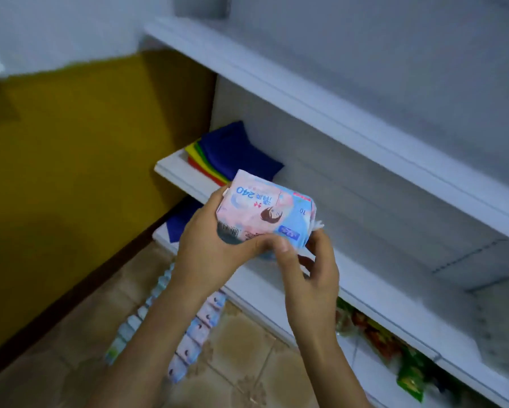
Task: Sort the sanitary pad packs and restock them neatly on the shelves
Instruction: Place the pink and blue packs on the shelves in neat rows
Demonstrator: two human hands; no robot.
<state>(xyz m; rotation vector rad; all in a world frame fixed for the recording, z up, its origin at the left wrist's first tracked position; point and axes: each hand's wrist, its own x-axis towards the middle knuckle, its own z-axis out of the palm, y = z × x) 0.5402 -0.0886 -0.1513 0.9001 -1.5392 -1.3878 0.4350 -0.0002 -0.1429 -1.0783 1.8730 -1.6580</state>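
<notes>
Pad pack, pink and blue, sits clasped by my left grip and right grip over the white shelf.

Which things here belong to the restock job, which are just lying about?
Job: pad pack, in the grip of left hand and right hand; pad packs on the floor; shelf.
Lying about: coloured cloths; blue cloth lower down; snack packets.

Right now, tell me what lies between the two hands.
The pad pack lies between them in the head view: the left hand grips its left end, the right hand pinches its right end.
</notes>
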